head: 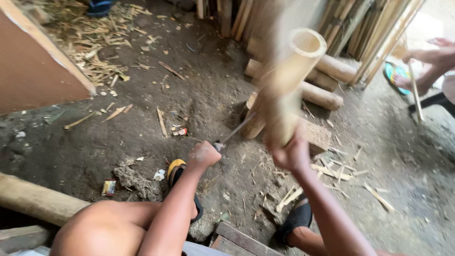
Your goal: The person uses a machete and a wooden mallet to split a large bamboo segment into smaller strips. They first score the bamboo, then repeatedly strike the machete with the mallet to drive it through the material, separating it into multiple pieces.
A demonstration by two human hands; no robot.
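My right hand (290, 152) grips the lower end of a thick hollow bamboo tube (290, 85), held upright and tilted, its open mouth toward me. The tube's base rests on a wooden block (316, 135). My left hand (204, 154) is closed around the handle of a long-bladed knife (236, 131), whose blade reaches up against the bamboo's lower left side. Motion blur smears the tube and the blade.
Short bamboo logs (327, 81) lie behind the block, with upright bamboo slats (365, 28) at the back. Shavings (332, 171) litter the dirt floor. A board (33, 61) leans at left, a log (38, 199) lies lower left. Another person's legs (426, 61) show at right.
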